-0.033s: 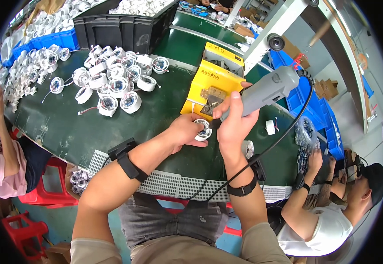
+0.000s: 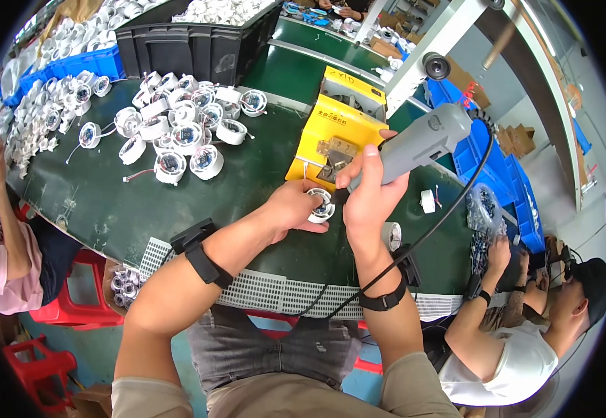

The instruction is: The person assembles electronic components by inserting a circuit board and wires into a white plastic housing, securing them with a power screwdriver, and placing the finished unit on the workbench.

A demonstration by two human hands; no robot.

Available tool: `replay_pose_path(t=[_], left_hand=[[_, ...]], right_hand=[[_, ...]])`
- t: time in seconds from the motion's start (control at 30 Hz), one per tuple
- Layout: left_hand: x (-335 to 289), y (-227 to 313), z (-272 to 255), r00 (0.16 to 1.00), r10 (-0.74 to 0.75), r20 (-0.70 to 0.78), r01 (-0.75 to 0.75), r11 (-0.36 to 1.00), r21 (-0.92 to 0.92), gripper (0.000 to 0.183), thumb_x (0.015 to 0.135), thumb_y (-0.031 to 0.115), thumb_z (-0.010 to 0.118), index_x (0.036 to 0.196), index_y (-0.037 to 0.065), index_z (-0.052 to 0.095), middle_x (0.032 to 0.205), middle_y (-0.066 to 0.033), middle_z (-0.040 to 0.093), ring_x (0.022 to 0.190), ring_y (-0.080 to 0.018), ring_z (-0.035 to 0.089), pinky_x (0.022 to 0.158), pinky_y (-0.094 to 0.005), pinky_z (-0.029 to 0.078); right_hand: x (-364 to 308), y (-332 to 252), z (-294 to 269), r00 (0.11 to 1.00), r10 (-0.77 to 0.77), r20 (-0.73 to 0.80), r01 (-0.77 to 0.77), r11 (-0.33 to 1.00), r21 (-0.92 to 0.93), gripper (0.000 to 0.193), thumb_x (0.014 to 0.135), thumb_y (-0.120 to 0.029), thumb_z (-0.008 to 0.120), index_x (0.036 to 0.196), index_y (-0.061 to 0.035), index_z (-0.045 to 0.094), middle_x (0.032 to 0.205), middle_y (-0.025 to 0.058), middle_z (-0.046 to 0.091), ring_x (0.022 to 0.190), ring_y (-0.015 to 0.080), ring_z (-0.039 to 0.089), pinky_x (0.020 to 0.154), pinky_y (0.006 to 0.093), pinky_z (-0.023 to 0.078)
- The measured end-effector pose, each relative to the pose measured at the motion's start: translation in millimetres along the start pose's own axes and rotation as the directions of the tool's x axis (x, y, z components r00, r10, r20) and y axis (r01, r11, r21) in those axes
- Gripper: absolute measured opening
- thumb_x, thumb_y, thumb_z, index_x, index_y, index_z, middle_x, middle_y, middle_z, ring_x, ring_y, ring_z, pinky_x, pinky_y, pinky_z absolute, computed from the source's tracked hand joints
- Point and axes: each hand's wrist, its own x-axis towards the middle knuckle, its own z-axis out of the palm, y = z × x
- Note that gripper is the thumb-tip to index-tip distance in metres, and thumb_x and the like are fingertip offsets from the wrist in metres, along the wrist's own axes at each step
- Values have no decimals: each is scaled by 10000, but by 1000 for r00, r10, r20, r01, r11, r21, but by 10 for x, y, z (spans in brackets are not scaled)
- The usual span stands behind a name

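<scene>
My left hand (image 2: 292, 211) is closed round a small round white housing (image 2: 321, 206) with a ring-shaped inside, holding it just above or on the green table. In my right hand (image 2: 370, 198) is a grey electric screwdriver (image 2: 425, 143), its rear end raised to the upper right and a black cable curving down from it. The driver's tip, near the housing, is mostly hidden by my fingers. Right beyond both hands stands a yellow box-shaped screw feeder (image 2: 337, 124) with a metal piece at its front.
Several white housings with circuit boards and wires (image 2: 187, 138) lie in a pile at the left. Behind them stands a black crate (image 2: 191, 54) of white parts. Single white housings (image 2: 427, 201) lie to the right. People sit at both sides; blue bins (image 2: 518, 188) line the right.
The rear end of the screwdriver has shifted very slightly left. My left hand and the housing look unmoved.
</scene>
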Motion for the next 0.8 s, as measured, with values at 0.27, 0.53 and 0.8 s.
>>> replay_pose_path(t=[0.27, 0.53, 0.8], left_hand=[[-14, 22, 0, 1000, 3, 11, -3, 1000, 16, 272, 962, 79, 435, 1200, -44, 480, 1054, -143, 604, 885, -240, 662, 770, -342, 600], [-8, -18, -6, 1000, 18, -17, -18, 1000, -13, 256, 951, 71, 439, 1165, -46, 518, 1002, -146, 610, 810, -235, 662, 709, -327, 603], [15, -8, 54, 998, 51, -19, -51, 998, 38, 272, 944, 56, 443, 1188, -52, 500, 1002, -147, 613, 817, -239, 665, 713, -340, 606]], right_hand=[[-29, 45, 0, 999, 31, 6, -32, 999, 9, 249, 940, -115, 502, 1157, -25, 418, 585, 56, 460, 452, 136, 454, 449, 287, 419], [-49, 86, 3, 999, 51, 15, -51, 999, -5, 246, 942, -119, 506, 1150, -25, 415, 581, 61, 464, 450, 140, 461, 456, 285, 420], [-79, 97, -41, 996, 84, 33, -86, 995, 58, 252, 923, -50, 494, 1157, -11, 411, 640, 61, 502, 452, 122, 480, 458, 271, 427]])
